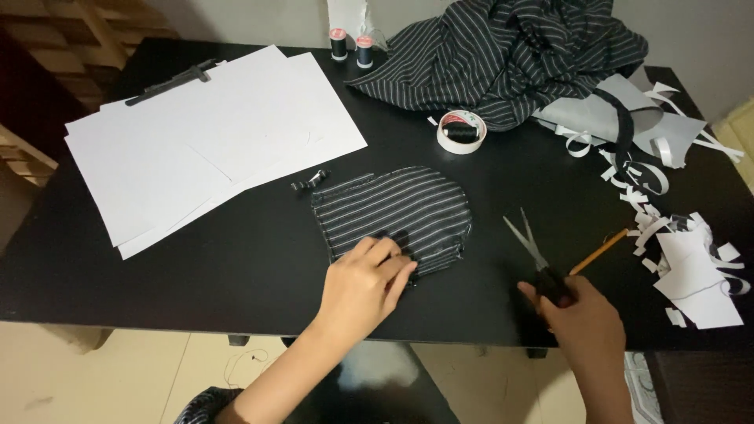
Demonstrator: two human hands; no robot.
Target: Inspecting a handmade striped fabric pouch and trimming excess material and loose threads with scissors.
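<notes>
A cut piece of black striped fabric lies flat near the middle of the black table. My left hand rests on its near edge, fingers curled and pressing the cloth. To the right, my right hand grips the black handles of a pair of scissors. The blades are slightly apart, lie on the table and point away from me. An orange pencil lies just right of the scissors.
Large white paper sheets cover the left side, with a black ruler-like bar on them. A heap of striped cloth, a tape roll, two thread spools and paper scraps fill the back and right. A small black clip lies by the fabric.
</notes>
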